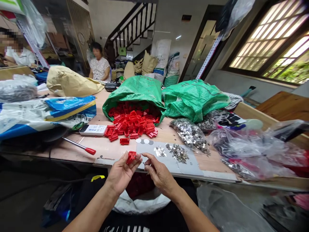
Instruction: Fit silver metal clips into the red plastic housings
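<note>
My left hand (120, 174) is closed on a small red plastic part (131, 156), held up between thumb and fingers over the table's front edge. Close beside it, my right hand (158, 172) pinches a thin metallic piece (143, 162), too small to name, pointed toward the red part. Past my hands, one red part (124, 141) lies alone in front of a heap of red plastic parts (132, 124) spilling from a green woven sack (137, 88). Small silvery metal pieces (180, 153) lie in loose piles on a grey sheet (147, 151).
A second green sack (193, 98) and a clear bag of metal pieces (190, 133) stand right. Left are a red-tipped lever (90, 150), a white box (93, 130) and a blue-white bag (70, 111). An open white sack (142, 206) sits below my hands. Two people sit beyond.
</note>
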A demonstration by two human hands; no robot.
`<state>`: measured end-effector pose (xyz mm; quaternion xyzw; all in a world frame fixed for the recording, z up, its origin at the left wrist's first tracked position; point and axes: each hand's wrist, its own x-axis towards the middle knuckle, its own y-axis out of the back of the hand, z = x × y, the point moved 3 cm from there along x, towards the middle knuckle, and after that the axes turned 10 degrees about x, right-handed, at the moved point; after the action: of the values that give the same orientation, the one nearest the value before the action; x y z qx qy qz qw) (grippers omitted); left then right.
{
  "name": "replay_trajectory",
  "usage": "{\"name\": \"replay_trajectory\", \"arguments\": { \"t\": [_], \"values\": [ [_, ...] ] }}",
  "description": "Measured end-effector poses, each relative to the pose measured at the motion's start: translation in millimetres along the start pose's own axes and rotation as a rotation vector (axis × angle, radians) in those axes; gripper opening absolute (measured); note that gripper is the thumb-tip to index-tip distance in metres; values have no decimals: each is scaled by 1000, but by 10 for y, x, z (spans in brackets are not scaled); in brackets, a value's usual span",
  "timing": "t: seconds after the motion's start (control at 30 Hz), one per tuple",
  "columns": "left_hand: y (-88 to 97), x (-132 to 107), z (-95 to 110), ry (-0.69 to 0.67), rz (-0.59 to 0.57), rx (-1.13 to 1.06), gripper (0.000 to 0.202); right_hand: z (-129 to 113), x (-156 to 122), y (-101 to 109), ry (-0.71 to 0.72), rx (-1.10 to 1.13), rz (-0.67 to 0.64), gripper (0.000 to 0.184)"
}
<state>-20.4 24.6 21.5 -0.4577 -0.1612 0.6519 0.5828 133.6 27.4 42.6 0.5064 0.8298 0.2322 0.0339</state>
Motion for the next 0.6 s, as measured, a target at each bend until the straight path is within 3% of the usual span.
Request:
{"name": "replay_trajectory", "arguments": {
  "t": [0.3, 0.6],
  "values": [
    [-61, -77, -99, 93, -49, -36, 28, -185, 75, 48, -1, -178, -30, 40],
    [-93, -139, -147, 95, -52, -39, 27, -228, 18, 58, 33, -143, 6, 32]
  ]
}}
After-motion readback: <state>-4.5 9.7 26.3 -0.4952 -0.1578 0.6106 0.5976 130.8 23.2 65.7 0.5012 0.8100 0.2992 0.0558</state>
